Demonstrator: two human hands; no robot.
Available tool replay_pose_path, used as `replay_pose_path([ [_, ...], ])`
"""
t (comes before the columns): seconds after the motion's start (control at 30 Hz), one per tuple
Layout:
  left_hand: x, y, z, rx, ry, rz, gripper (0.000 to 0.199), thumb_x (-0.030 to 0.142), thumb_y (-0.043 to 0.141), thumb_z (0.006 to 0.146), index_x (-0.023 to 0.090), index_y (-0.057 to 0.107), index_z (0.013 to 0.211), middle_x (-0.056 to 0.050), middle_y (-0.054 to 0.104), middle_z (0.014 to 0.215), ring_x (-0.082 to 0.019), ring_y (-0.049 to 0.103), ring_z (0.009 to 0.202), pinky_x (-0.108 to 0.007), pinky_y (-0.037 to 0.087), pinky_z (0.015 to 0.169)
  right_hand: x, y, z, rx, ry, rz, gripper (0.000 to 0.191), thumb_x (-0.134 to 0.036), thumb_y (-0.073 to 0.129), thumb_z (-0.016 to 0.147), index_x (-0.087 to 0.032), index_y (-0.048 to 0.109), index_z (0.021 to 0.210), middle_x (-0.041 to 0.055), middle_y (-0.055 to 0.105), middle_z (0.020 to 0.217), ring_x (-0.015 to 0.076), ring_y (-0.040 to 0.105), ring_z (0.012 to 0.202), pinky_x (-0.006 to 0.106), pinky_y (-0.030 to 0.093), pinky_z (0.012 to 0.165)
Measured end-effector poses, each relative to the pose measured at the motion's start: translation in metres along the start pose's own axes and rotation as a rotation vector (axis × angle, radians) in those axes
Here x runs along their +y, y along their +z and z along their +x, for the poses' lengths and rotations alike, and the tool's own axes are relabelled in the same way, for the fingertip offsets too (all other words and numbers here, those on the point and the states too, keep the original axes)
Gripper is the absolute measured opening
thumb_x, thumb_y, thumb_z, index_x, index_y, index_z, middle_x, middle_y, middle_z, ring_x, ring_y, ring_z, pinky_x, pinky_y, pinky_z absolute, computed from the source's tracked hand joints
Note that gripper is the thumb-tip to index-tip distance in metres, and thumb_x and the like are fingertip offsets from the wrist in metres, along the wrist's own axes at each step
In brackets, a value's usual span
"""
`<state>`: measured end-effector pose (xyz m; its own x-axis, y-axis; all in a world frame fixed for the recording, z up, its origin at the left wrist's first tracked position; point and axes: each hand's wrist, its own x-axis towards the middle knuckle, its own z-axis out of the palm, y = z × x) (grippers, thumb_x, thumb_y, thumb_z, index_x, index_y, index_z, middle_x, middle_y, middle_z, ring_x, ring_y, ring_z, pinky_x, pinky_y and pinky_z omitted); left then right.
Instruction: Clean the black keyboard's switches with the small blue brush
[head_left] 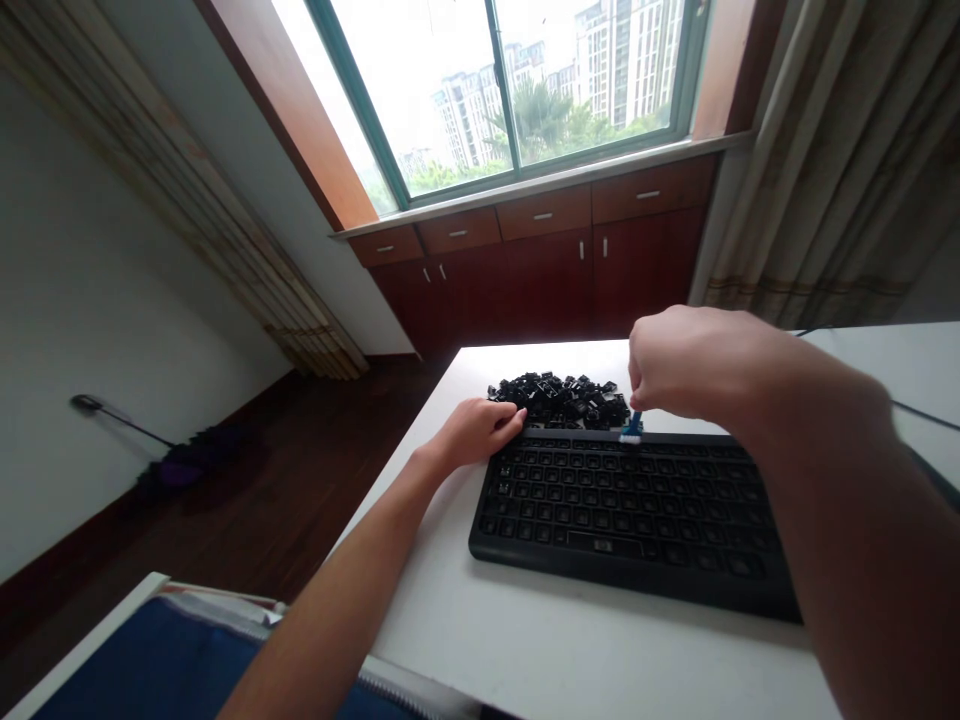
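Note:
A black keyboard (600,500) with its keycaps off lies on the white table. Behind it is a pile of loose black keycaps (559,397). My left hand (480,430) rests at the keyboard's far left corner beside the pile, its fingers curled in; what they hold, if anything, is hidden. My right hand (675,365) is closed on a small blue brush (632,430), whose white bristles point down at the keyboard's far edge. My right forearm covers the keyboard's right end.
The white table (525,620) has its left edge under my left forearm. Dark cables lie at the right. A blue fabric item (150,665) is at the lower left. Red-brown cabinets (540,270) stand beneath the window.

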<state>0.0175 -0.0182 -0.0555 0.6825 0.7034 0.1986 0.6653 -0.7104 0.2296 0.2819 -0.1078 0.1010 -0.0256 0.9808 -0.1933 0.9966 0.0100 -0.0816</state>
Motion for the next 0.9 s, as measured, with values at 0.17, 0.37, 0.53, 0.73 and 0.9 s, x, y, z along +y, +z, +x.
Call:
replay_pose_path([
  [0.17,0.001,0.000,0.000,0.009,-0.002,0.007,0.050,0.046,0.042,0.103,0.020,0.042,0.061,0.004,0.035,0.052,-0.011,0.026,0.051,-0.029,0.023,0.058,0.001,-0.001,0.002,-0.060,-0.007,0.023,0.016,-0.034,0.077,0.077,-0.022,0.083,0.087,0.0117,0.078,0.094,0.0294,0.072,0.081,0.038,0.052,0.064],
  [0.37,0.002,-0.001,0.000,-0.006,-0.019,0.001,0.050,0.047,0.042,0.103,0.019,0.040,0.061,0.004,0.035,0.053,-0.011,0.028,0.051,-0.029,0.023,0.059,-0.001,0.006,0.010,-0.108,-0.062,-0.031,0.017,-0.033,0.077,0.074,-0.020,0.083,0.084,0.0102,0.078,0.088,0.0245,0.070,0.073,0.035,0.048,0.057],
  [0.53,0.002,-0.001,0.000,-0.007,-0.017,0.004,0.050,0.047,0.041,0.103,0.019,0.038,0.062,0.005,0.034,0.053,-0.011,0.027,0.051,-0.029,0.023,0.059,0.000,0.010,0.016,-0.097,-0.088,-0.011,0.021,-0.037,0.077,0.074,-0.019,0.082,0.085,0.0092,0.078,0.089,0.0232,0.069,0.072,0.034,0.045,0.054],
  [0.73,0.001,-0.001,-0.001,0.001,-0.010,-0.002,0.050,0.046,0.042,0.103,0.019,0.038,0.061,0.005,0.033,0.052,-0.010,0.027,0.050,-0.030,0.022,0.058,0.007,0.012,0.025,-0.117,-0.060,0.064,0.027,-0.040,0.076,0.077,-0.017,0.083,0.088,0.0099,0.079,0.090,0.0229,0.070,0.076,0.032,0.046,0.057],
  [0.9,0.000,0.000,-0.002,0.005,-0.008,0.000,0.051,0.047,0.041,0.104,0.020,0.038,0.061,0.005,0.032,0.051,-0.011,0.025,0.050,-0.030,0.022,0.058,0.014,0.014,0.029,-0.094,-0.098,0.131,0.022,-0.038,0.077,0.077,-0.020,0.084,0.088,0.0071,0.079,0.085,0.0210,0.070,0.077,0.030,0.047,0.059],
])
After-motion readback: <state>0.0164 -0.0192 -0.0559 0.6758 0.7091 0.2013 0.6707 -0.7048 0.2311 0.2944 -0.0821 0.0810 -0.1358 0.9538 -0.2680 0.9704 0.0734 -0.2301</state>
